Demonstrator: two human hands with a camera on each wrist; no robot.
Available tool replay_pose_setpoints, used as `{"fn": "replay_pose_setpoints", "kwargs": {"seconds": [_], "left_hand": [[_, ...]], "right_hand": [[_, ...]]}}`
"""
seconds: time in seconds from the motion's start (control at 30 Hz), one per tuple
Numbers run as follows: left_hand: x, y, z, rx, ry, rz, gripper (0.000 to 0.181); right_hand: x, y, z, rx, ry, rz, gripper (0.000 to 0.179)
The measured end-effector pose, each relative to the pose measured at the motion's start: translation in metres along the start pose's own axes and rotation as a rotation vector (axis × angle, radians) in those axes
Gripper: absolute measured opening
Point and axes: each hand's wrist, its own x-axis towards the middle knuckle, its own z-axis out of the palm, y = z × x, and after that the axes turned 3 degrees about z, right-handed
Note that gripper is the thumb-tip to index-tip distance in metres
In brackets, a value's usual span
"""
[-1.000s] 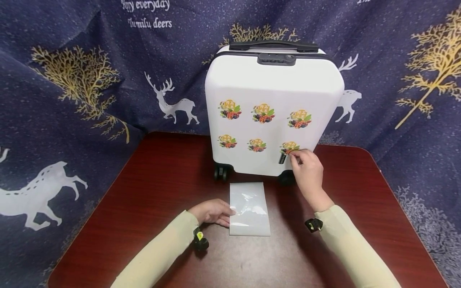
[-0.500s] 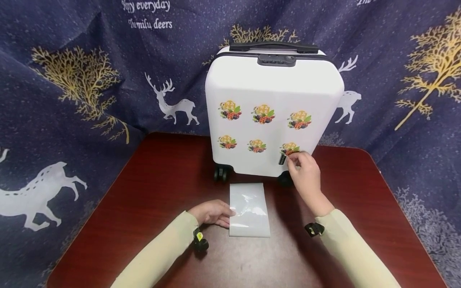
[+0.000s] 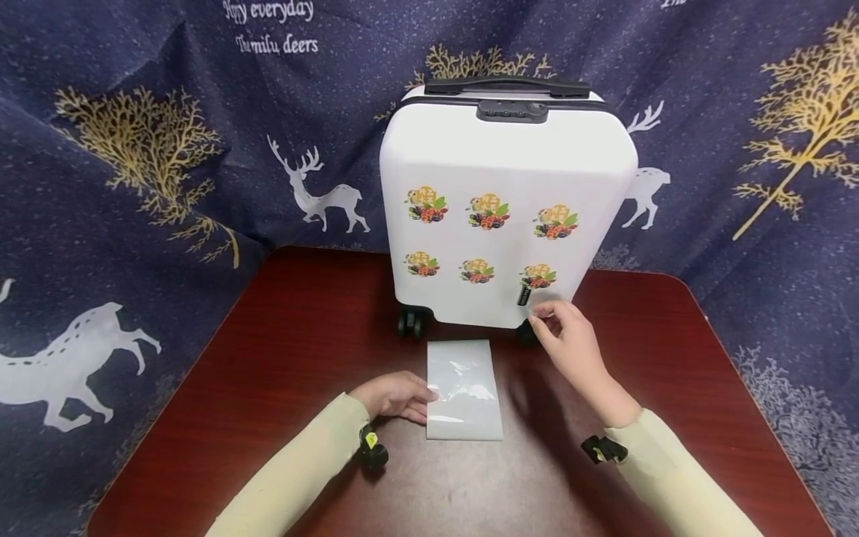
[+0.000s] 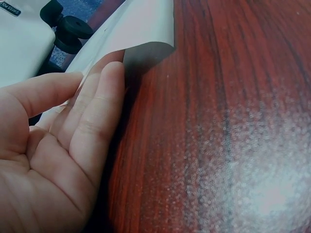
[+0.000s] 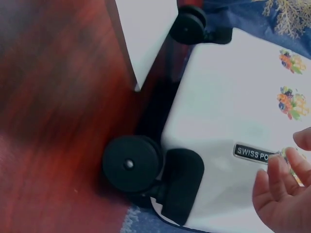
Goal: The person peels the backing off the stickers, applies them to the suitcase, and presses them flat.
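Note:
A white suitcase (image 3: 463, 142) stands upright on the table, its front bearing several fruit-picture stickers in two rows. Below the lower right sticker (image 3: 539, 275) is my right hand (image 3: 573, 347), thumb and index finger pinching what looks like a clear film (image 3: 542, 297), faint against the white shell. In the right wrist view the curled fingers are near the black brand plate (image 5: 253, 153). My left hand (image 3: 397, 395) pinches the left edge of a pale glossy sheet (image 3: 463, 418), thumb on top and fingers underneath. The left wrist view shows the sheet (image 4: 146, 24) bent up off the table.
The suitcase's black wheels (image 3: 411, 323) rest near the back of the dark red wooden table (image 3: 322, 321). Directly behind hangs a blue cloth (image 3: 201, 60) with deer and gold trees. A black camera is strapped to each wrist.
My right hand has moved down and away from the lower right sticker, which now shows fully. The left hand and the sheet have stayed in place.

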Motion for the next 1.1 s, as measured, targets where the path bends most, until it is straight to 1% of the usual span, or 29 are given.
{"fn": "replay_pose_setpoints", "kwargs": {"seconds": [0.13, 0.3, 0.47, 0.6, 0.73, 0.87, 0.97, 1.1], "left_hand": [[-0.001, 0.001, 0.0, 0.004, 0.003, -0.006, 0.017], [-0.002, 0.002, 0.0, 0.003, 0.001, -0.014, 0.018], [-0.002, 0.002, 0.001, 0.001, 0.003, -0.012, 0.02], [-0.002, 0.002, 0.002, 0.001, 0.009, -0.009, 0.023], [-0.001, 0.002, 0.004, -0.003, 0.021, -0.005, 0.023], [-0.002, 0.003, 0.006, -0.013, 0.035, 0.0, 0.024], [-0.003, 0.004, 0.006, -0.029, 0.047, 0.005, 0.023], [-0.002, 0.003, 0.006, -0.054, 0.055, 0.007, 0.02]], "right_hand": [[-0.011, 0.004, 0.002, 0.041, -0.101, 0.081, 0.018], [-0.029, 0.015, 0.013, 0.06, -0.222, 0.17, 0.019], [-0.047, 0.022, 0.025, 0.098, -0.309, 0.266, 0.023], [-0.062, 0.026, 0.031, 0.203, -0.386, 0.356, 0.031], [-0.074, 0.032, 0.037, 0.344, -0.456, 0.447, 0.036], [-0.081, 0.036, 0.038, 0.426, -0.511, 0.496, 0.041], [-0.085, 0.039, 0.038, 0.47, -0.565, 0.528, 0.046], [-0.091, 0.043, 0.038, 0.554, -0.625, 0.579, 0.054]]}}
